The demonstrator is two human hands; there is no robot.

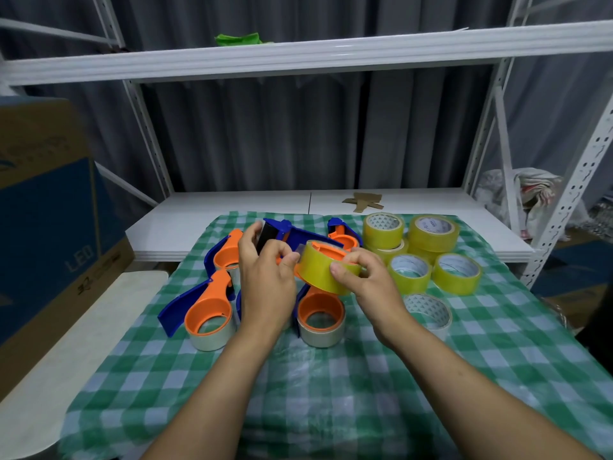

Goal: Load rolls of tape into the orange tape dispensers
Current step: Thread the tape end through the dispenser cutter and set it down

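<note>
From my seat, the green checked cloth (331,393) carries everything, and the piece in play is held above its middle: a blue dispenser (298,235) with a yellow roll (320,267) sitting on its orange hub (328,252). The left hand (265,280) is curled round the dispenser's blade end, thumb and forefinger pinched close to the roll's edge. The right hand (368,277) wraps the roll itself, thumb on its outer face. My worry is the roll looks tilted on the hub; pushed down crooked it could jam, and a loose tape end could stick back onto the roll or to fingers. Counting: four other dispensers (205,310) lie on the cloth, at least two carrying clear rolls, possibly a fifth hidden behind the left wrist. To the right I count six spare yellow rolls (457,273), some stacked, and one paler roll (428,310).
</note>
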